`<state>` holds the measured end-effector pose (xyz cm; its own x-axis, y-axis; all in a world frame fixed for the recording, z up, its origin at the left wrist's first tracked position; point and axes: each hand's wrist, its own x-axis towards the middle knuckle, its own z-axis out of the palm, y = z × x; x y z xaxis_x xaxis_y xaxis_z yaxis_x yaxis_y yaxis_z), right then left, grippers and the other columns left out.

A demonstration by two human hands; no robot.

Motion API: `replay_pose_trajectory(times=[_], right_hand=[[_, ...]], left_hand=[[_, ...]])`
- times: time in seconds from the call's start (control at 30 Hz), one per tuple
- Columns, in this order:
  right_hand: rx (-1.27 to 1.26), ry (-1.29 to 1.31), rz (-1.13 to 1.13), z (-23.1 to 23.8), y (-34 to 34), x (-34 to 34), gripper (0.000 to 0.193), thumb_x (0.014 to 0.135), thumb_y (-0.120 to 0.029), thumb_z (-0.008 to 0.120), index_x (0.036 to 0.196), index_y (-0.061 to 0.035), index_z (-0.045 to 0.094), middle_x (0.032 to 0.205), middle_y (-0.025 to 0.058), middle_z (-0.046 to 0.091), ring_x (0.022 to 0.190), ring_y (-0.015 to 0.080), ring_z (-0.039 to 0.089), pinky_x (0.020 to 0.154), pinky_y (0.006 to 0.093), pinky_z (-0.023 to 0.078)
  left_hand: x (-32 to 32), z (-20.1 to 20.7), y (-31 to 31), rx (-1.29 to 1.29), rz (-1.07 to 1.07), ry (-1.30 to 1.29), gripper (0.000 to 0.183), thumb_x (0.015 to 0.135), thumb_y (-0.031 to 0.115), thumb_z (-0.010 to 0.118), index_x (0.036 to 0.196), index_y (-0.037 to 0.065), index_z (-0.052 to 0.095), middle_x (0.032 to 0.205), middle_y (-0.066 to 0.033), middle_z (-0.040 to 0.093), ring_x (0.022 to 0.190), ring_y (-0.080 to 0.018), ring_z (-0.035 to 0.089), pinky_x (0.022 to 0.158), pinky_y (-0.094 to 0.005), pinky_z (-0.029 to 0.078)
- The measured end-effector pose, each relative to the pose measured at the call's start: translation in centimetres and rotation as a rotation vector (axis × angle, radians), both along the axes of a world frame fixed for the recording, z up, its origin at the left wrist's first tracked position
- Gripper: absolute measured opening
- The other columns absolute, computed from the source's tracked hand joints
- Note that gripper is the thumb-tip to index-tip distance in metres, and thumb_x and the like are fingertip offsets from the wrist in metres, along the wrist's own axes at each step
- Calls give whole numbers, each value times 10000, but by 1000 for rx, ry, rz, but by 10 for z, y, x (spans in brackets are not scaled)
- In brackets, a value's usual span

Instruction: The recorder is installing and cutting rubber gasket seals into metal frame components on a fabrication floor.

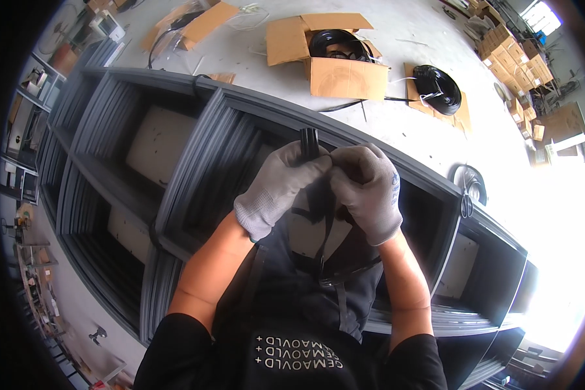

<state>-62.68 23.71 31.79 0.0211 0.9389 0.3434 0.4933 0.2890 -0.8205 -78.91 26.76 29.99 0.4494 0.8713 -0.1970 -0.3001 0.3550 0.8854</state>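
Observation:
My left hand (281, 181), in a pale grey knitted glove, is closed around a short bundle of black, ribbed strip (310, 142) whose end stands up above the fingers. My right hand (368, 188), gloved alike, is beside it with its fingers pinched together close to the left fingertips. What those right fingers hold is hidden by the glove. Below the hands a narrow black band (327, 231) hangs down in front of my dark clothes; where its upper end goes I cannot tell. Both hands are above a stack of dark grey rectangular frames (201, 143).
Beyond the frames stand an open cardboard box (349, 79) with black coils and another open carton (205, 25). A black coil (437, 90) lies on flattened cardboard. Another coil (469, 185) rests against the frames' far edge. Piled cartons (510, 58) stand far right; a drill (98, 335) lies at left.

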Motion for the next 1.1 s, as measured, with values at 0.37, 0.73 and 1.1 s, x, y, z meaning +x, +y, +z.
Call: replay_pose_trajectory(times=[0.37,0.73,1.1], right_hand=[[91,-107,-62,-2,-2,5,225,712,-90,694,933,-69,663,867,111,626,807,290,618,725,374,499],[381,-264,-167,-15,-4,8,332,653,-42,693,978,-105,679,855,56,611,772,233,590,706,355,478],[-252,-775,600,-26,-80,66,162,733,-116,650,893,-96,636,806,68,666,787,255,650,685,379,487]], left_hand=[[11,-2,1,13,49,-18,139,904,198,653,966,74,646,841,25,642,723,-34,569,675,-180,456],[20,5,-3,-155,-23,-107,100,918,162,618,964,77,643,848,22,634,802,-63,580,792,-219,460],[-121,-24,95,-59,551,-185,215,916,293,612,1018,106,638,875,9,654,637,-75,583,586,-215,508]])
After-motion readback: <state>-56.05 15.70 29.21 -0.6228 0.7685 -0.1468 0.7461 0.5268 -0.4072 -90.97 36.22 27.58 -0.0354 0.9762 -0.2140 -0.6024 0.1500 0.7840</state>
